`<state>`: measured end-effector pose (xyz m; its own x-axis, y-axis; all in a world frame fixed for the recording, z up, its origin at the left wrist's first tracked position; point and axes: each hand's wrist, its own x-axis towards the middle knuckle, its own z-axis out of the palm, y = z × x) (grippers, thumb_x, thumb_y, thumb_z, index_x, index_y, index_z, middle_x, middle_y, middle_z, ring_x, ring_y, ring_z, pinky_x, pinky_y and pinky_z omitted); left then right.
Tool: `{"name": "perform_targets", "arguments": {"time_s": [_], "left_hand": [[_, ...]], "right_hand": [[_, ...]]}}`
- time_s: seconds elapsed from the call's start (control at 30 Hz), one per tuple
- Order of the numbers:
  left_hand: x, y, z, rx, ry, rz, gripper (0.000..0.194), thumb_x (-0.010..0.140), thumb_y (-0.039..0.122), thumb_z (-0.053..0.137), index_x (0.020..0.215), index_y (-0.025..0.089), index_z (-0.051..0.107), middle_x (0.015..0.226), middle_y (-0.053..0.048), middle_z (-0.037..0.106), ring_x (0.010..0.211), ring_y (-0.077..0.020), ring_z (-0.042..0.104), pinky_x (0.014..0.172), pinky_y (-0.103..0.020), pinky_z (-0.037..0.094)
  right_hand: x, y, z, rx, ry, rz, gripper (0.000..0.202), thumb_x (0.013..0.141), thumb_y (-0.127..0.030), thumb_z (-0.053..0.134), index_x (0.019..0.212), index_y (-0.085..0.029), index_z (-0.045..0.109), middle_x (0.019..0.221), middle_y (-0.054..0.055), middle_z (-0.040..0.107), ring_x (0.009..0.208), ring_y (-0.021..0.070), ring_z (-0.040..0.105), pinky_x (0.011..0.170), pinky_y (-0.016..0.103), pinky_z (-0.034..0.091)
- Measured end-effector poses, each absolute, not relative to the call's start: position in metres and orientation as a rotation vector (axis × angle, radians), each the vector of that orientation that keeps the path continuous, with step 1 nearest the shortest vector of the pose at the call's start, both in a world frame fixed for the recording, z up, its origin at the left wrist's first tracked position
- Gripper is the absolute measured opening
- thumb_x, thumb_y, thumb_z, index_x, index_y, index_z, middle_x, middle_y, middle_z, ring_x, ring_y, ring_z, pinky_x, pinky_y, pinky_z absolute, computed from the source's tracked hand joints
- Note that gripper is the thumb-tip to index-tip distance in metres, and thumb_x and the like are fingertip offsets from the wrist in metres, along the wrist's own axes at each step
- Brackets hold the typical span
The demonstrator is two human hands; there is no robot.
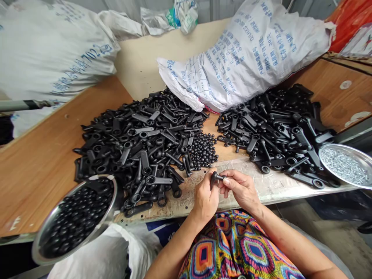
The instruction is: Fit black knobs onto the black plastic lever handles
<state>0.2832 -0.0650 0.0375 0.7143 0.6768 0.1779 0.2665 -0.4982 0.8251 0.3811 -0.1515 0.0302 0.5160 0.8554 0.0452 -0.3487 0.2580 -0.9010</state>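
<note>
In front of my body, at the front edge of the bench, my left hand (pixel 205 195) is closed around a black crank handle (pixel 214 178). Its arm is partly hidden by the fingers. My right hand (pixel 241 190) pinches the slim end of the same part between thumb and fingertips. Just beyond the hands lies a small heap of black balls (pixel 203 150). A large pile of black crank handles (pixel 145 147) spreads to the left of them, and a second pile of handles (pixel 276 128) lies to the right.
A metal bowl (pixel 114 193) of black balls stands at the left front edge. At the right edge sits a metal dish (pixel 366 158) of small silvery pins or screws. White printed sacks (pixel 247 50) lean at the back, and wooden boards (pixel 37 166) flank the bench.
</note>
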Motion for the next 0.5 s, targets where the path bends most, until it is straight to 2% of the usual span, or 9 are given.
{"name": "perform_targets", "arguments": {"time_s": [0.23,0.37,0.5], "left_hand": [[0.283,-0.068,0.018,2.434,0.689,0.876,0.04,0.083,0.011,0.038,0.123,0.012,0.044,0.101,-0.011,0.068,0.086,-0.0185,0.065,0.076,-0.029,0.052],[0.285,-0.072,0.015,2.399,0.692,0.889,0.037,0.087,0.018,0.04,0.123,0.01,0.044,0.095,-0.012,0.069,0.08,-0.0187,0.067,0.07,-0.028,0.053],[0.289,-0.076,0.016,2.29,0.748,0.892,0.034,0.089,0.023,0.039,0.121,0.013,0.046,0.097,-0.009,0.069,0.084,-0.0167,0.066,0.071,-0.026,0.053]], "right_hand": [[0.379,-0.151,0.027,-0.931,-0.447,0.942,0.013,0.077,-0.027,0.064,0.079,-0.015,0.066,0.054,-0.001,0.059,0.041,0.0096,0.053,0.034,0.017,0.041],[0.375,-0.15,0.03,-0.864,-0.384,0.972,0.012,0.077,-0.027,0.064,0.079,-0.014,0.065,0.052,0.0,0.059,0.039,0.0097,0.051,0.031,0.016,0.039],[0.373,-0.15,0.033,-0.823,-0.369,0.975,0.013,0.078,-0.026,0.063,0.082,-0.014,0.065,0.057,0.002,0.061,0.043,0.0102,0.053,0.033,0.017,0.041]]}}
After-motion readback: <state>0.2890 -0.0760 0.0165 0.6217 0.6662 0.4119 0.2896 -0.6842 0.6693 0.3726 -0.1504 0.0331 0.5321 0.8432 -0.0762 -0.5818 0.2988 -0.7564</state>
